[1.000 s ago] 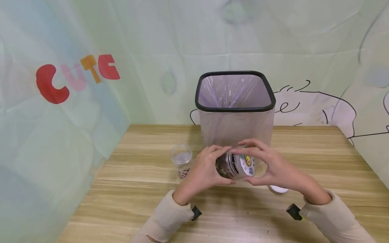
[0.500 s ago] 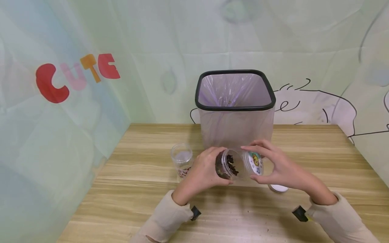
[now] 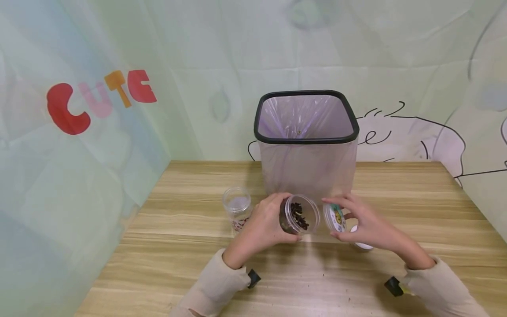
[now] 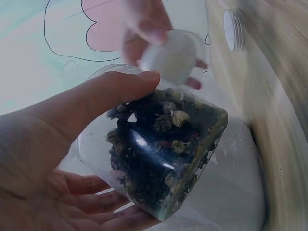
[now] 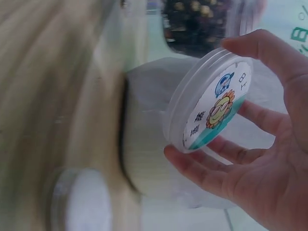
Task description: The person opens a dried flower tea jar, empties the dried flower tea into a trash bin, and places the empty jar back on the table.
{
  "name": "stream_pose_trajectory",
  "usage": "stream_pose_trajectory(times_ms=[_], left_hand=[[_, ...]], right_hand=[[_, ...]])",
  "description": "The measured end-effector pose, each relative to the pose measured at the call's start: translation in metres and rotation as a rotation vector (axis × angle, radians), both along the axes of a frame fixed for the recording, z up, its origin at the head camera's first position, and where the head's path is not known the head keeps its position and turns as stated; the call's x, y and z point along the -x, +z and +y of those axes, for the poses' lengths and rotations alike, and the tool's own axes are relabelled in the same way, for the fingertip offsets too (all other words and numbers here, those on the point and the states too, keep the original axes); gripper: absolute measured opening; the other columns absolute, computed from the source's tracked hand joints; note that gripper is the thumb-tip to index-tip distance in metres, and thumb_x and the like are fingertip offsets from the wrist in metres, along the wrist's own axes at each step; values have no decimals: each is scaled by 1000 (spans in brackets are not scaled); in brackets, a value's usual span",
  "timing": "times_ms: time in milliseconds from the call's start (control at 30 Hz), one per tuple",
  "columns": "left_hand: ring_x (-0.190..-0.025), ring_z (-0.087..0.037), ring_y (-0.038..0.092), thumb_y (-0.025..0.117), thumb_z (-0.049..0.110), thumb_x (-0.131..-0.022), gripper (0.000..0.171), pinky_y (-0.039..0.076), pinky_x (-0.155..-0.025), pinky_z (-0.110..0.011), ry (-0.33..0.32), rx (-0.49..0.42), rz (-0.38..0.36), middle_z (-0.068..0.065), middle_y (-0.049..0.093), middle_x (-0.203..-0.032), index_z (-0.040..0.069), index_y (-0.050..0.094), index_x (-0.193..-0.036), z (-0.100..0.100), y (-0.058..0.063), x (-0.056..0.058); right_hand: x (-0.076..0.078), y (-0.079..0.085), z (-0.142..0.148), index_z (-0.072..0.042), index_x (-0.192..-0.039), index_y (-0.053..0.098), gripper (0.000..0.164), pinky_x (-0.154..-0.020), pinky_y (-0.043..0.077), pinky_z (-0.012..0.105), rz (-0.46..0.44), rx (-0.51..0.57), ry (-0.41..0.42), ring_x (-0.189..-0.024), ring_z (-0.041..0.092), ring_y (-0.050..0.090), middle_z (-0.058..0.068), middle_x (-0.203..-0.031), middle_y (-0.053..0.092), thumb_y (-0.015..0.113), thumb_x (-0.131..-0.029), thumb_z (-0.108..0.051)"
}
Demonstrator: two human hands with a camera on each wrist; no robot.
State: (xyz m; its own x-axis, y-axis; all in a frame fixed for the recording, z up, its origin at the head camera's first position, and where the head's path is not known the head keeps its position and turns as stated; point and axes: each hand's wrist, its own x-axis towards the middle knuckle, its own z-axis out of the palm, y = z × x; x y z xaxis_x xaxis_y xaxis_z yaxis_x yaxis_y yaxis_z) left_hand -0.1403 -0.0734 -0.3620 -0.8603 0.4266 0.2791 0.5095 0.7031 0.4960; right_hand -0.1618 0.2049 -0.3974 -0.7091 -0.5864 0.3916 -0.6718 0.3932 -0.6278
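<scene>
My left hand (image 3: 266,220) grips a clear plastic jar (image 4: 159,144) tilted on its side, its mouth facing right. Dark dried flowers or tea with a few pale buds (image 4: 180,118) lie inside it. Thumb and fingers of my right hand (image 3: 366,222) pinch a round screw lid (image 5: 211,103) by its edge; its top carries a sunflower cartoon sticker. The lid is apart from the jar, a short gap to the right of the mouth. A second clear jar (image 3: 236,202), without a lid and with reddish bits low inside, stands left of my left hand.
Behind the hands stands a bin (image 3: 309,167) with a black rim and a clear plastic liner. Another white lid (image 3: 363,245) lies on the wooden table (image 3: 190,273), partly behind my right hand. Dark crumbs dot the front of the table.
The lid has come off the jar, and my right hand has carried it to the right. The jar's mouth has turned a little toward the head camera, showing the contents.
</scene>
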Motion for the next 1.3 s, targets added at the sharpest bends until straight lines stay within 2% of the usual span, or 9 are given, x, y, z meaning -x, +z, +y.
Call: stream_pose_trajectory(times_ms=[133,267,533,700,800,1133,1300], left_hand=[[-113,-25,61,98,28,-55,90,50,-99,-40,0,6,1,-10,63,-124,3,56,-131,-1,0,0],[-112,-25,61,98,29,-55,90,50,-99,-40,-2,10,2,-10,63,-124,3,56,-131,-1,0,-1],[-113,-25,60,98,29,-55,91,49,-100,-39,-16,10,0,-10,63,-124,2,56,-131,-3,1,-1],[-113,-25,60,98,28,-55,92,49,-100,-39,-20,14,-11,-11,63,-125,1,56,-132,-3,1,-1],[-113,-25,61,98,28,-55,92,49,-100,-39,-18,17,-16,-11,62,-125,1,55,-132,-3,1,-2],[-113,-25,61,98,28,-55,93,49,-100,-39,-17,14,-10,-12,63,-125,1,55,-132,-3,0,-2],[-114,-25,60,98,29,-54,93,49,-100,-39,-19,9,-6,-11,63,-126,2,56,-132,-4,1,-2]], right_hand=[[3,-15,0,-11,-141,54,76,-76,58,32,-72,-44,-25,-98,24,59,12,-124,51,88,-73,-14],[4,-24,-2,-9,-138,57,75,-73,57,29,-50,-95,-25,-93,21,57,12,-119,52,88,-70,-15],[0,-28,-9,-2,-131,61,73,-80,55,33,-68,-171,-7,-100,25,56,19,-126,52,90,-67,-19],[-1,-31,-11,0,-129,62,75,-89,52,49,-61,-238,-7,-108,33,55,19,-127,53,92,-63,-19],[-1,-34,-12,1,-128,63,74,-91,51,53,-49,-269,-2,-110,34,55,19,-126,54,93,-63,-20],[0,-40,-11,3,-125,64,70,-91,51,53,-37,-314,8,-110,34,54,18,-124,55,91,-65,-21],[1,-41,-11,2,-123,65,67,-89,52,49,-1,-343,27,-107,30,54,14,-120,55,91,-66,-20]])
